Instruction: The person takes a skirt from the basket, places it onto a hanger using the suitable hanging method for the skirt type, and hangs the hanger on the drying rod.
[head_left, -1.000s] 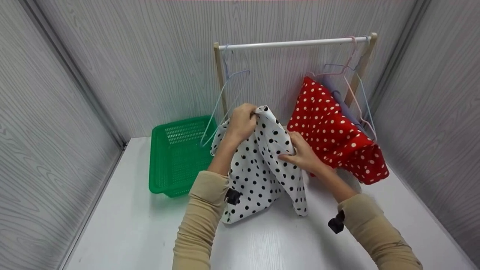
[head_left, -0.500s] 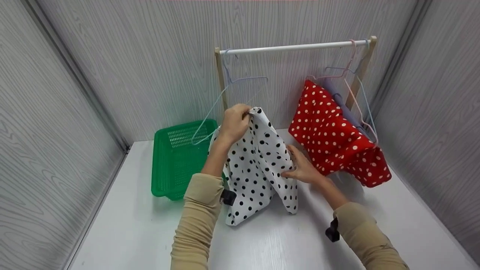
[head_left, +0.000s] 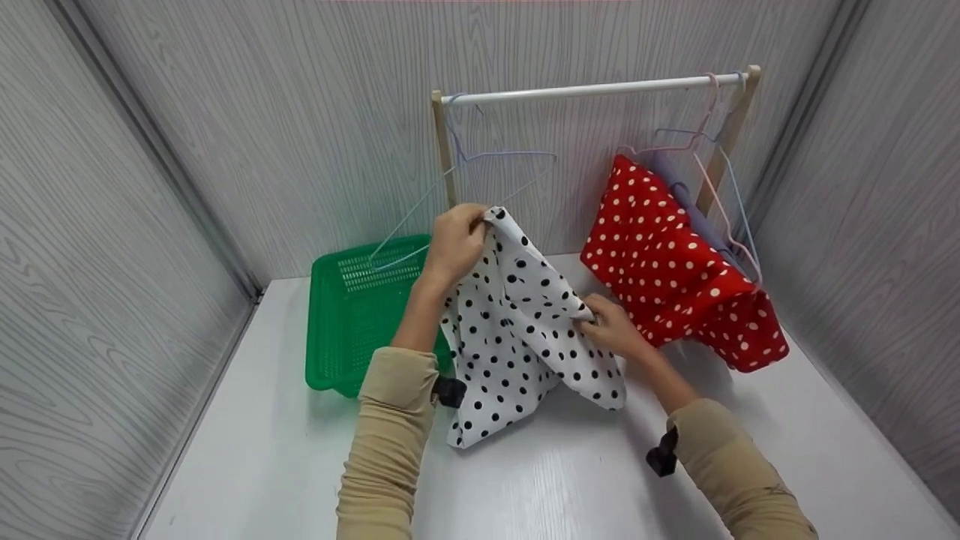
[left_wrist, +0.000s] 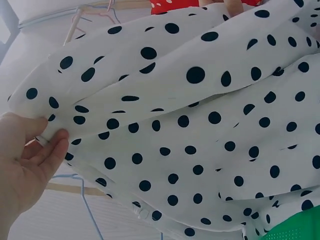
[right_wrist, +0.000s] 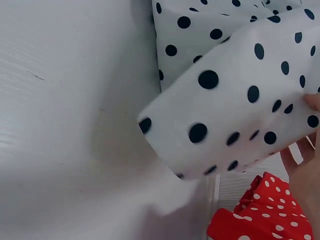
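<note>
A white cloth with black dots [head_left: 495,352] hangs in folds from both hands, its lower corners close over the white table. My left hand [head_left: 456,241] pinches its top corner; in the left wrist view, the left hand [left_wrist: 27,165] has thumb and fingertips together on the fabric. Lower down on the right, my right hand [head_left: 613,328] grips the cloth's side edge between thumb and fingers. In the right wrist view, part of the right hand [right_wrist: 305,177] shows behind a raised flap. Just behind the left hand hangs a light blue hanger [head_left: 517,154].
A clothes rack with a white bar [head_left: 570,92] stands at the back. From its right end hang a pink hanger [head_left: 709,112], a red cloth with white dots [head_left: 660,262] and a folded purple cloth [head_left: 694,214]. A green basket [head_left: 321,352] stands left.
The left hand has moved slightly left with the cloth. My right hand slid down its edge, loosened, then gripped it, raising the right flap outward. The blue hanger has turned to face forward.
</note>
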